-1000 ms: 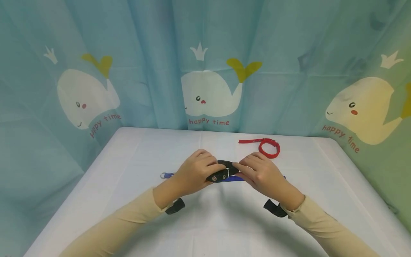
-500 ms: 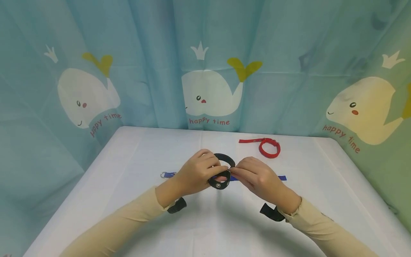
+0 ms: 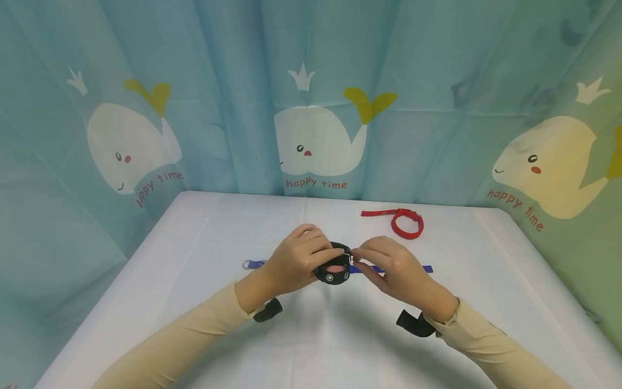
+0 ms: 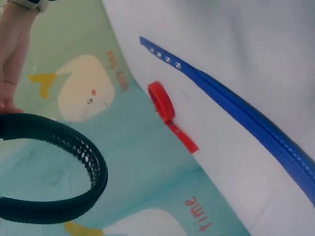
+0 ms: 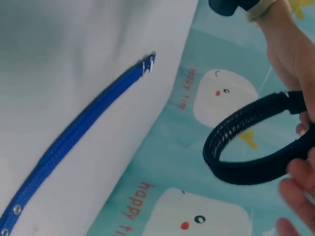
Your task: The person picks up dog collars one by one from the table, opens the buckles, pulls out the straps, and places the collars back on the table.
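Observation:
A black collar (image 3: 337, 279) with metal eyelets is held above the table, between both hands. My left hand (image 3: 301, 259) grips it from the left, fingers curled over the band. At its right side, by the buckle, my right hand (image 3: 393, 265) pinches with thumb and index fingertips; the exact contact is too small to see clearly. In the right wrist view the collar (image 5: 251, 174) forms a closed-looking loop, its far end hidden by the hands. Below the hands lies a blue collar (image 4: 236, 108), stretched straight, with eyelets at one end and a metal ring at the other.
A red collar (image 3: 407, 236), buckled into a ring with its tail pointing left, lies near the back of the white table (image 3: 311, 346). Behind the table hangs a blue-green curtain (image 3: 233, 108) printed with whales.
The black collar's loop has tilted and opened out, then flattened again in my left hand. My right fingertips have shifted around the buckle, the thumb now lower. The blue and red collars stay put.

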Tool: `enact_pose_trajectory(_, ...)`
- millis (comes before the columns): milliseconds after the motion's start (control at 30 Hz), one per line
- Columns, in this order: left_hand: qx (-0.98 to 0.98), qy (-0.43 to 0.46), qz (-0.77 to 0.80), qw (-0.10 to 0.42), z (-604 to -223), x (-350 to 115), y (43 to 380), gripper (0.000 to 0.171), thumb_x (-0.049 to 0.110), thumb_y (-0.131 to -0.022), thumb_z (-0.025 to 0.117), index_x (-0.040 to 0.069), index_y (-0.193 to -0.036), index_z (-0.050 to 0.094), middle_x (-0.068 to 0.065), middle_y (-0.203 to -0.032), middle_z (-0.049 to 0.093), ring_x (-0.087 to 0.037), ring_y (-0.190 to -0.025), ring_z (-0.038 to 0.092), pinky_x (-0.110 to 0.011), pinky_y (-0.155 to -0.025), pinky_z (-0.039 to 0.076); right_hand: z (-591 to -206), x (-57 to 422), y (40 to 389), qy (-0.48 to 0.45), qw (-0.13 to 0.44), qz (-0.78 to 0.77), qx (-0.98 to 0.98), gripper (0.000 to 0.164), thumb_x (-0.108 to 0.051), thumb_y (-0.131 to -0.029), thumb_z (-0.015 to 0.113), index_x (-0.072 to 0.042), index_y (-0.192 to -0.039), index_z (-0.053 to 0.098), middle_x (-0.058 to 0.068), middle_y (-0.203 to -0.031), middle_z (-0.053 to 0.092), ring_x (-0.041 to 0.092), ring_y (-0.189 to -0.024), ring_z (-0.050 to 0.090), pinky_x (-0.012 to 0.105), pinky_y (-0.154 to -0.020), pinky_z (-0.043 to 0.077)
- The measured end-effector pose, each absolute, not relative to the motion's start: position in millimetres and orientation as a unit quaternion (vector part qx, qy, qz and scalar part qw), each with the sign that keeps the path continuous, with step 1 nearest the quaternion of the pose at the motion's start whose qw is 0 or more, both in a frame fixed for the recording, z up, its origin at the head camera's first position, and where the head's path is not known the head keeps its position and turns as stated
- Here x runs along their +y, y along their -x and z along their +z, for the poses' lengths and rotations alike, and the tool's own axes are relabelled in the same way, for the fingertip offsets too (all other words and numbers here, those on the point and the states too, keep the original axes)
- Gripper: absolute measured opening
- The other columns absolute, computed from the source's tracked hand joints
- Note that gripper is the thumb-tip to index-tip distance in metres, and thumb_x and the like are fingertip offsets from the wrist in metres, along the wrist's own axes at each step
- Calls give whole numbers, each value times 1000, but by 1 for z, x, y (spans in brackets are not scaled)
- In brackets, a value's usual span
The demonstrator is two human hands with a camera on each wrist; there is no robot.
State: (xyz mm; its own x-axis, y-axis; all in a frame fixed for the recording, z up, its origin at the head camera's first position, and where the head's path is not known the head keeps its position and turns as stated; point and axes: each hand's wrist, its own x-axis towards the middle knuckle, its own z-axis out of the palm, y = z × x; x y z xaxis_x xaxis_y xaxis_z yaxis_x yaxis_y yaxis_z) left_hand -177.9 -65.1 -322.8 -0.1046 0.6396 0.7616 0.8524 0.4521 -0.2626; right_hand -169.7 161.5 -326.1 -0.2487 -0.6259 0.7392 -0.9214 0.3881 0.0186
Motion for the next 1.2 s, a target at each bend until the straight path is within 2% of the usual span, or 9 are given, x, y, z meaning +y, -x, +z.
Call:
enact_pose_trajectory(67,-731,507,-120,441,-324,-65,180,25,29,-70,82,11,-87,74,3,-70,63,-12,-71,59,-27,-79,50,-326,161,167,-518,333,217,-758,34,-29,-95,51,-2,-90,71,3,-80,68,17,-76,63,27,-72,53)
enact_pose_trajectory(300,-730,500,-106,454,-325,-65,186,22,30,-75,79,11,-87,74,3,-69,63,-12,-72,60,-28,-80,50,-321,155,166,-517,365,171,-755,32,-34,-90,61,-4,-93,71,4,-79,67,17,-75,62,30,-74,52)
enact_pose_trajectory(433,-731,497,-87,458,-326,-63,185,22,29,-77,78,11,-87,74,2,-71,66,-13,-73,61,-29,-81,50,-321,151,167,-537,408,146,-724,30,-28,-93,57,-2,-97,72,6,-77,67,17,-72,61,31,-72,53)
enact_pose_trajectory(633,-769,439,-65,461,-324,-66,187,20,28,-76,78,11,-86,74,2,-72,68,-15,-74,62,-32,-80,51,-321,150,163,-549,461,145,-682,28,-22,-96,54,-2,-89,72,6,-72,66,17,-66,61,31,-65,53)
enact_pose_trajectory(800,-801,403,-79,435,-323,-76,188,27,25,-70,83,12,-92,74,0,-73,66,-16,-74,61,-34,-81,52,-318,165,164,-494,424,125,-748,24,-22,-92,58,-2,-88,71,6,-72,61,20,-67,56,31,-63,47)
enact_pose_trajectory(900,-812,398,-95,417,-323,-82,187,34,23,-66,85,13,-96,73,1,-73,64,-16,-73,60,-34,-81,51,-316,177,168,-452,401,105,-790,14,-11,-76,75,-2,-85,71,7,-74,58,21,-68,53,33,-62,45)
enact_pose_trajectory(1000,-819,395,-105,402,-325,-85,185,32,24,-67,85,15,-95,72,2,-72,64,-14,-71,60,-33,-80,50,-315,184,173,-413,387,96,-819,29,-4,-58,85,-2,-82,69,9,-77,57,22,-70,52,34,-61,45)
enact_pose_trajectory(1100,-827,397,-112,382,-326,-84,182,28,26,-70,82,16,-94,72,4,-71,63,-13,-70,60,-31,-78,49,-315,185,174,-396,364,105,-836,31,-3,-59,85,-3,-84,67,8,-81,60,22,-73,56,35,-64,48)
enact_pose_trajectory(1200,-835,403,-115,357,-326,-78,179,26,26,-74,80,16,-97,71,4,-72,62,-12,-70,59,-30,-77,48,-316,178,171,-409,321,134,-844,31,-13,-70,82,-5,-94,65,5,-85,66,18,-75,60,32,-68,51)
